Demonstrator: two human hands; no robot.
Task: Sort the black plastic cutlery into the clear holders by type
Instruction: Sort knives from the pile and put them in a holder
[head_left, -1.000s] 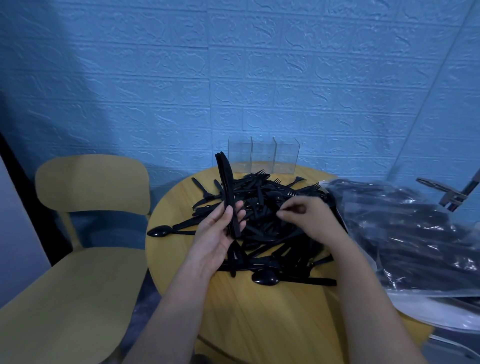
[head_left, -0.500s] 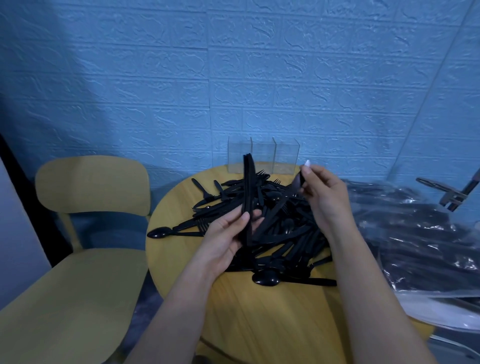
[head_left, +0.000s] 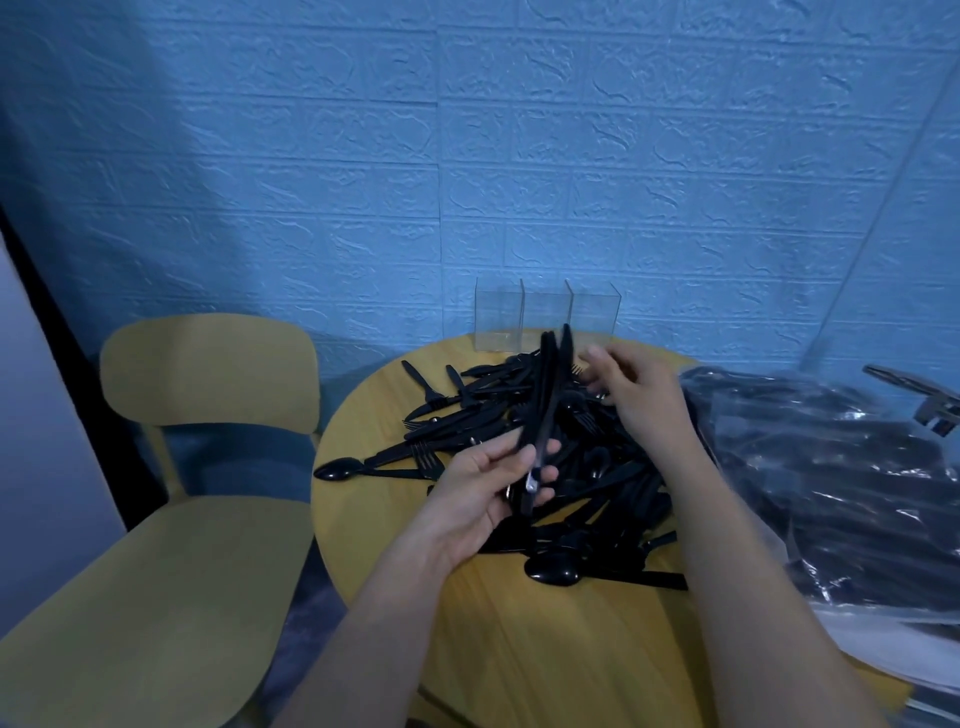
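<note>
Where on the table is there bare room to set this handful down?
Bare wood lies on the table's near part, between the forearms below the near spoon, and in a strip along the left rim behind the left spoon. The pile crowds the middle; the plastic bag covers the right.

The cutlery heap (head_left: 545, 457) covers the middle of the surface (head_left: 519, 649) right up to the 3 clear holders (head_left: 545, 322). Left of the heap lies bare wood; right of it, a plastic bag (head_left: 831, 493) crowds the edge.
</note>
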